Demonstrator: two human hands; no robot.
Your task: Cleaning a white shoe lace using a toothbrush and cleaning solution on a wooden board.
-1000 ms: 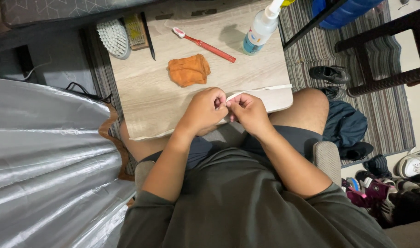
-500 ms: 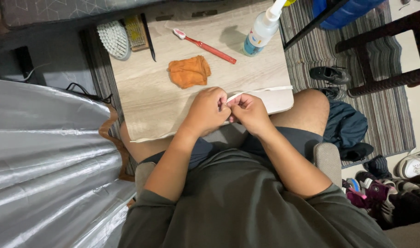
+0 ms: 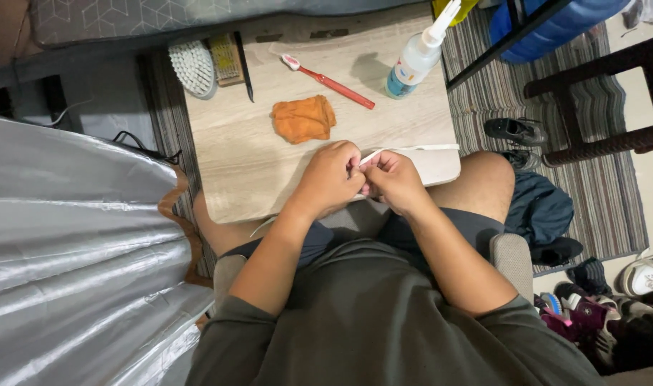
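My left hand [image 3: 331, 177] and my right hand [image 3: 393, 180] meet at the front edge of a small light wooden table [image 3: 233, 171], above my lap. Both pinch the end of a thin white lace [image 3: 412, 149] that runs right along the table's near edge. The fingers hide exactly how the lace end is held. An orange cloth [image 3: 303, 119] lies crumpled just beyond my left hand. Farther back lie a red toothbrush [image 3: 330, 82] and a clear spray bottle [image 3: 414, 63] with blue liquid.
A white bristle brush [image 3: 193, 68] and a wooden brush [image 3: 226, 58] sit at the table's far left corner. Grey plastic sheeting [image 3: 69, 250] fills the left. A dark wooden chair [image 3: 598, 107], a striped rug and several shoes [image 3: 516, 130] are on the right.
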